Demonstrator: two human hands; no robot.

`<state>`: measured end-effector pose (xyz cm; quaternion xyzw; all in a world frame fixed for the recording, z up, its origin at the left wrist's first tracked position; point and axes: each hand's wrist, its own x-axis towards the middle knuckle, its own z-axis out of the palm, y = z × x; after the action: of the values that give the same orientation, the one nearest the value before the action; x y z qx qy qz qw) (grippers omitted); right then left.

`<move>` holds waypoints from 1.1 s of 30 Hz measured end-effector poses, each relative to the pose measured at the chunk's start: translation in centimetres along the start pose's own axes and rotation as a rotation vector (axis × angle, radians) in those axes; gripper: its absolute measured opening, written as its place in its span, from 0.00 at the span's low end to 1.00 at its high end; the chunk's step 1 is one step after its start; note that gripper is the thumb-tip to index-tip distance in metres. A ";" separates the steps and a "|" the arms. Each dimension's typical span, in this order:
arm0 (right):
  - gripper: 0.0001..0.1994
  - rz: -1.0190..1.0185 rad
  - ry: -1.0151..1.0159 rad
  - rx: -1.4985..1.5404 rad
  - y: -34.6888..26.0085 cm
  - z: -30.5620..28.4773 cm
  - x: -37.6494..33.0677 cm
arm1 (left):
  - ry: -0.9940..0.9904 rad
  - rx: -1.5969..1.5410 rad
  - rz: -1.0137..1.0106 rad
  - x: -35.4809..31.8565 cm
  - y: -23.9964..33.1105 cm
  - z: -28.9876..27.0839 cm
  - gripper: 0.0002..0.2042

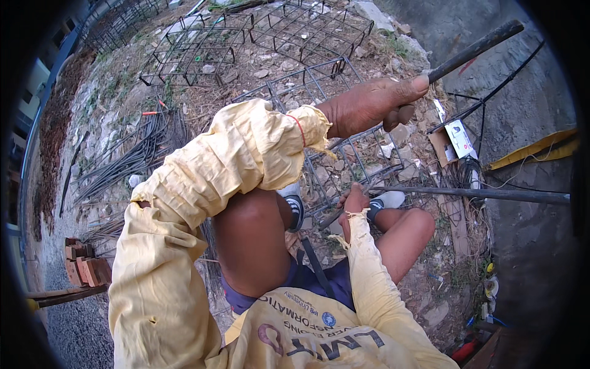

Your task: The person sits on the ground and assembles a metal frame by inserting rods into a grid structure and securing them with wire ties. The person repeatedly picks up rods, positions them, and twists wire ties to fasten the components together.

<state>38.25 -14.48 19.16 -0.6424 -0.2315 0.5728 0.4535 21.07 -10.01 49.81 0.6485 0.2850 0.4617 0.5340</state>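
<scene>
Rebar cage (pixel 344 154) is lying on rubble just beyond my knees, steadied between my shoes, so I am reading it as braced for work at a joint. My left hand (pixel 369 104) is fisting around a dark bar handle (pixel 476 46), raised above the cage. My right hand (pixel 354 202) is pinching a thin tool against the mesh. A long rod (pixel 491 195) is crossing to the right; finished cages (pixel 258 37), loose bars (pixel 132 154) and bricks (pixel 83 264) are crowding the ground.

rebar cage (pixel 353 157) blocking ahead, long bar (pixel 491 195) crossing right, knees crowding below
</scene>
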 end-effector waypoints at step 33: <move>0.16 -0.491 -0.373 -1.675 -2.8 25.4 20.9 | 0.416 0.622 -0.956 -20.7 -46.1 -13.4 0.24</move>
<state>19.75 12.01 12.26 -0.5917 -0.7752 0.1977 -0.0997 6.15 -9.77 -0.30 0.4706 0.7647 0.1826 0.4006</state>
